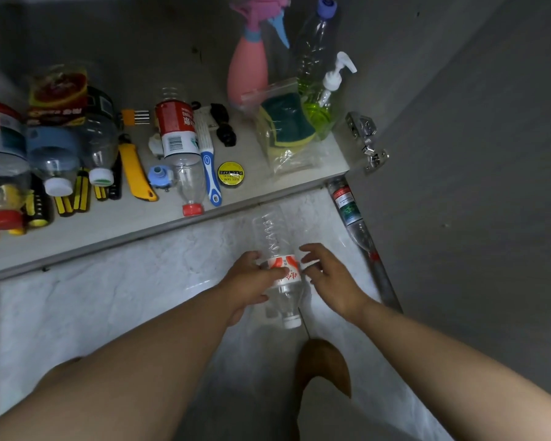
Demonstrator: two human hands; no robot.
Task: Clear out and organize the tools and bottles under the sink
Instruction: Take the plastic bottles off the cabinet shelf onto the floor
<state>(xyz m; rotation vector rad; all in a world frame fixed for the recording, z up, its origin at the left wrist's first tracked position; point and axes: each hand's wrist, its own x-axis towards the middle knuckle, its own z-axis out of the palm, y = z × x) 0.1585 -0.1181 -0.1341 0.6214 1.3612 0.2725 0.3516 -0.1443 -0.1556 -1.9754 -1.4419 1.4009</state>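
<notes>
The person is working at the open cabinet under the sink and seems to be sorting one item at a time. The item in hand is a clear bottle (272,232) with a red and white label, low in the centre of the frame over the pale floor (109,313), its white cap pointing toward the bottom edge. Whether it is resting on the floor or lifted is not clear. The left hand (252,281) is closing its grip round the label band, thumb across the front. The right hand (333,281) is hovering just beside it, grip loose and fingers spread, holding nothing. The shelf (159,224) above is carrying other bottles and tools lying in a row, with a red-labelled bottle (178,135) near the middle. The next move is probably calling for a light hold on the thin plastic and a free gap in that row, or a spot beside the bottle by the door (350,211) at right.
</notes>
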